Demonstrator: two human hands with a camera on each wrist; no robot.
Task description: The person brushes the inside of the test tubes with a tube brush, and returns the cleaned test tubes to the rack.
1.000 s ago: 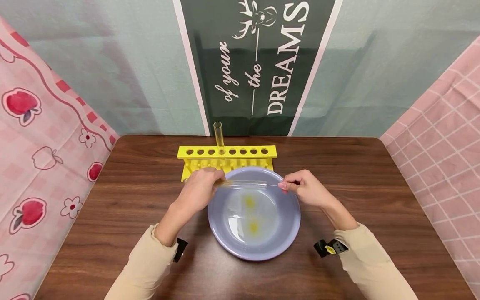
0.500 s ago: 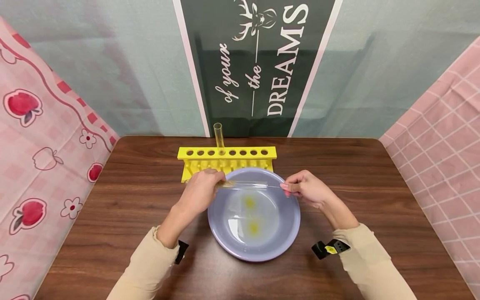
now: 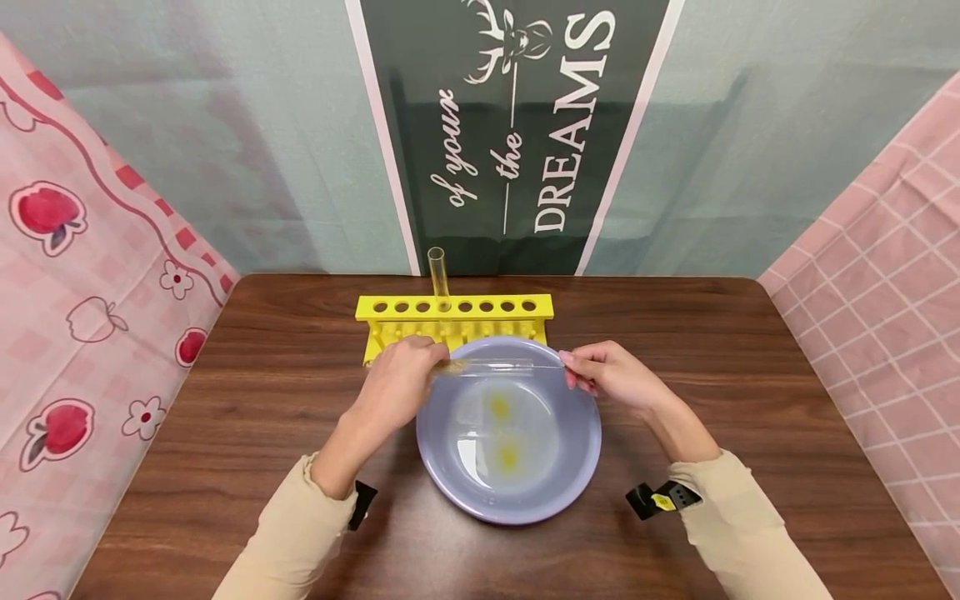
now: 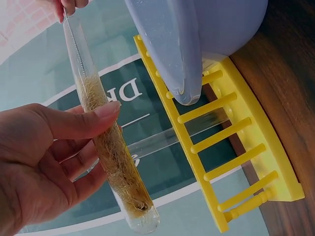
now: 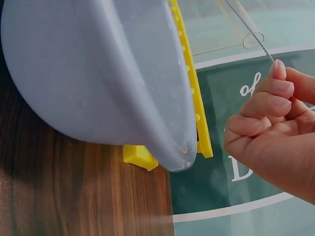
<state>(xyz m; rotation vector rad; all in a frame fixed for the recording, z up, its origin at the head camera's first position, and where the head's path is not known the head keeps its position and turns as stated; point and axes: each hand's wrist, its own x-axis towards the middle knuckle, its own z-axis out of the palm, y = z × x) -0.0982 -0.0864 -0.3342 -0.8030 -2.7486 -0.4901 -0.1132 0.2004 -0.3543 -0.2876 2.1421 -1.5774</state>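
Note:
My left hand [image 3: 401,379] grips a clear test tube [image 4: 81,54] between thumb and fingers, holding it nearly level over the far part of a lavender basin [image 3: 438,475]. Inside the tube, tan bristles of a test tube brush [image 4: 118,162] fill the closed half. The brush's twisted wire handle [image 5: 248,29] runs out of the tube's open mouth. My right hand [image 3: 618,379] pinches the end of that wire between thumb and fingertips, right of the tube. Water with two yellowish spots [image 3: 500,407] shows in the basin below.
A yellow test tube rack [image 3: 453,307] stands behind the basin, partly covered by it and my left hand. One upright test tube [image 3: 438,279] sits in it. The wooden table [image 3: 262,417] backs onto a curtain [image 3: 262,150] with printed words.
My right hand has shifted slightly with its pinch on the wire, first a little right, then back left. My left hand and the tube stay nearly in place.

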